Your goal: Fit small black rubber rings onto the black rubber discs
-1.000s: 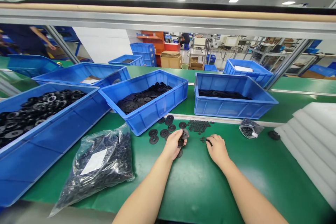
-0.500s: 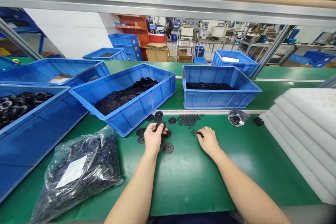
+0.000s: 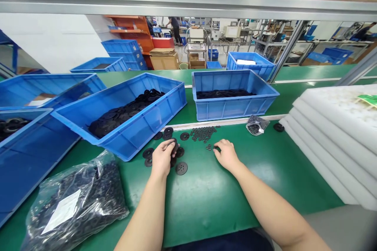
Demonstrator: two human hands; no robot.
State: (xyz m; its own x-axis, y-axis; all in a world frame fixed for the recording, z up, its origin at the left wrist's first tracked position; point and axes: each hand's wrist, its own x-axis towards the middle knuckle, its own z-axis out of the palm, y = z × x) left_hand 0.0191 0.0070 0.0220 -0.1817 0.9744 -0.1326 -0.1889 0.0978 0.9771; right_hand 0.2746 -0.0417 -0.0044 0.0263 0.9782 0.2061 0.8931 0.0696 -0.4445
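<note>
My left hand (image 3: 161, 158) holds a round black disc (image 3: 174, 146) upright between thumb and fingers, above several similar discs on the green mat. One flat disc with small holes (image 3: 182, 168) lies just in front of it. My right hand (image 3: 227, 154) rests on the mat with its fingers curled and thumb and forefinger close together; something dark shows between them, too small to make out. Just left of these fingertips are a few small black pieces (image 3: 209, 147). A spread of many more small black pieces (image 3: 203, 133) lies behind them.
Behind my hands stand a blue bin of black discs (image 3: 156, 115) and another blue bin (image 3: 235, 106). A clear bag of black parts (image 3: 97, 200) lies at left. White foam sheets (image 3: 318, 137) are stacked at right, near a small clear bag (image 3: 255, 126).
The view has turned a little to the right, so the scene shifts left. The disc in my left hand is tilted more upright. My right hand stays by the small black pieces.
</note>
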